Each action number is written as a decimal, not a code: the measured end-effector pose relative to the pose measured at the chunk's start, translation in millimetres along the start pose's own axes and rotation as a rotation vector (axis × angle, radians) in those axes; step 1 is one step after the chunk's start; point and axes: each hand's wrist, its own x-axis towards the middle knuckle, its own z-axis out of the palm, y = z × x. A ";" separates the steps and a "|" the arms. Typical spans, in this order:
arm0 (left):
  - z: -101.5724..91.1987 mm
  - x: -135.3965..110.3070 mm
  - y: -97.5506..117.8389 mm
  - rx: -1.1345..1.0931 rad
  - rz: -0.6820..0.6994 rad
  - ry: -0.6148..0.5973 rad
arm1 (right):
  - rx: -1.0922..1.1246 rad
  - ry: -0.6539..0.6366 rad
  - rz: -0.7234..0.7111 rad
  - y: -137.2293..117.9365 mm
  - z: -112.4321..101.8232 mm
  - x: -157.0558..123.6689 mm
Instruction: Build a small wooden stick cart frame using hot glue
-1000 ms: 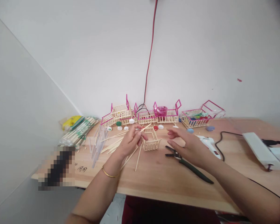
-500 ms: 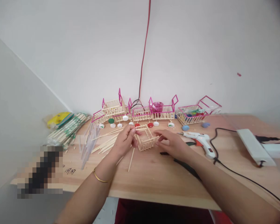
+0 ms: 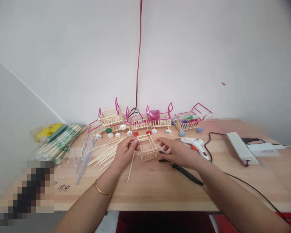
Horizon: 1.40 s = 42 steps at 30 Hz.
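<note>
A small open basket frame of thin wooden sticks [image 3: 149,156] stands on the table between my hands, with short upright bars along its near side. My left hand [image 3: 126,152] pinches its left edge between thumb and fingers. On the other side, my right hand [image 3: 178,152] is open, its fingers curved and apart, a little clear of the frame's right corner. Black-handled pliers [image 3: 188,174] lie partly under my right hand. A loose stick [image 3: 130,168] lies just below my left hand.
Several stick carts with pink edges [image 3: 139,122] and bottle-cap wheels line the wall. A white glue gun [image 3: 195,143] lies at right, near a power strip [image 3: 242,149] and black cord. Loose sticks [image 3: 104,155], clear glue sticks [image 3: 83,161] and bagged sticks [image 3: 60,140] lie left.
My right hand has come away from the basket frame and its fingers have opened. My left hand stays at the frame's left edge. The whole view has shifted slightly.
</note>
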 end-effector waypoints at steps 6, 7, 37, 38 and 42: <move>-7.0 0.5 7.5 -0.060 0.106 0.105 | -0.284 0.099 0.255 35.4 -48.0 -20.5; -7.3 0.6 8.3 -0.054 0.119 0.099 | -0.368 0.106 0.316 47.2 -52.6 -25.9; -4.4 -6.1 37.5 0.264 0.284 0.157 | -0.025 0.214 0.423 40.1 -43.2 -64.8; -3.6 -4.8 44.7 0.303 0.344 0.143 | -0.001 0.231 0.371 32.2 -43.8 -59.9; 1.9 6.6 66.3 0.349 0.481 0.153 | 0.049 0.204 0.264 4.6 -44.1 -32.2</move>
